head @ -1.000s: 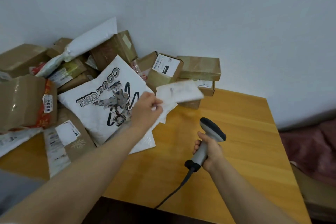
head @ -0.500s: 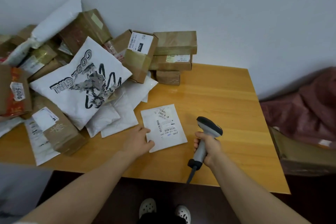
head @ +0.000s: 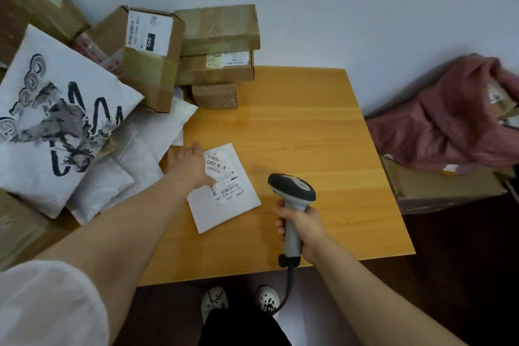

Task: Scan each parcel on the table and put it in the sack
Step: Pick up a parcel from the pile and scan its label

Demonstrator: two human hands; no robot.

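A small white mailer (head: 224, 199) lies label-up on the wooden table (head: 309, 135). My left hand (head: 191, 166) rests flat on its upper left corner, fingers spread and pressing down, not gripping. To the mailer's right, my right hand (head: 300, 227) is closed around the handle of a grey barcode scanner (head: 292, 191), whose head is just above the table beside the mailer. A dark red sack (head: 443, 126) sits off the table's right side, with parcels showing at its mouth.
A heap of parcels fills the table's left and back: a white printed bag (head: 56, 118), plain white mailers (head: 134, 157), a labelled brown box (head: 146, 53) and stacked brown boxes (head: 219, 45). A cardboard box (head: 438, 185) lies under the sack. The scanner's cable hangs over the front edge.
My left hand carried the white mailer from the heap down onto the table and now presses its corner. The view has tilted down and right. The scanner stayed in my right hand.
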